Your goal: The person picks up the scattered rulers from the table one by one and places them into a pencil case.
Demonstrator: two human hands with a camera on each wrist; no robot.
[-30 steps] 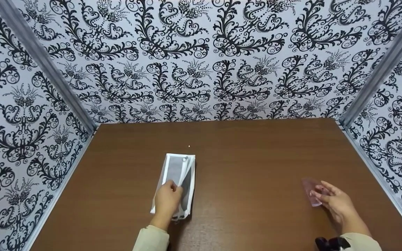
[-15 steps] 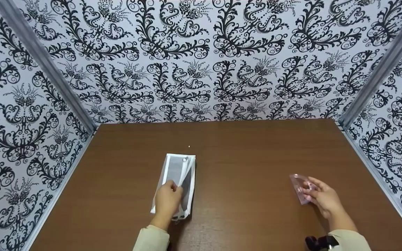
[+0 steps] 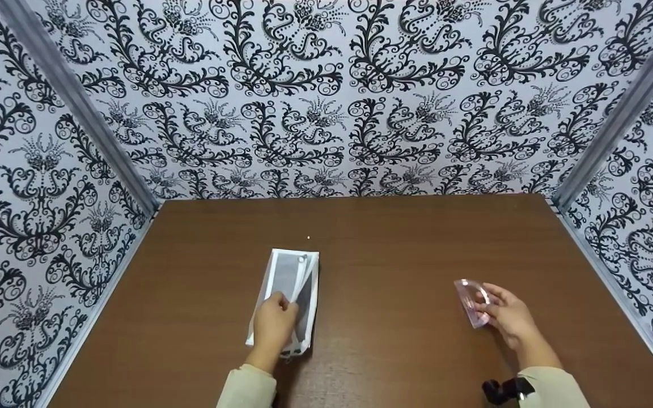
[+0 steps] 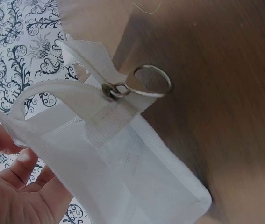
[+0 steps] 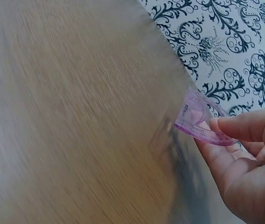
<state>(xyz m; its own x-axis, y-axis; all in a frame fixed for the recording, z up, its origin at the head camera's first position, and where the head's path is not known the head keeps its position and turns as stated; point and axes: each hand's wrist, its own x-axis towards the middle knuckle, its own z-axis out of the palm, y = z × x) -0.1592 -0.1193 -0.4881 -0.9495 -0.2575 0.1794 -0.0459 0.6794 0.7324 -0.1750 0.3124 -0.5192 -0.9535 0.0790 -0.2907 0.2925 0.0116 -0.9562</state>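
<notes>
My left hand [image 3: 274, 326] pinches the edge of a white mesh zipper pouch [image 3: 287, 272] left of the table's middle. The pouch's mouth gapes along its zipper, and a metal ring pull [image 4: 153, 80] hangs from the slider in the left wrist view. On the right, my right hand [image 3: 508, 314] pinches a clear pink protractor [image 3: 468, 303] between thumb and fingers. In the right wrist view the protractor [image 5: 202, 133] is held by its curved side, above the table, with a shadow below. Part of its curved edge is hidden by the thumb.
Both hands are over a brown wooden table [image 3: 383, 283]. Patterned black-and-white walls [image 3: 349, 102] enclose its back and sides, with grey strips at the corners. A tiny white speck [image 3: 308, 237] lies beyond the pouch.
My right hand has moved left with the protractor, which has turned to show more of its face. My left hand and the pouch have stayed in place.
</notes>
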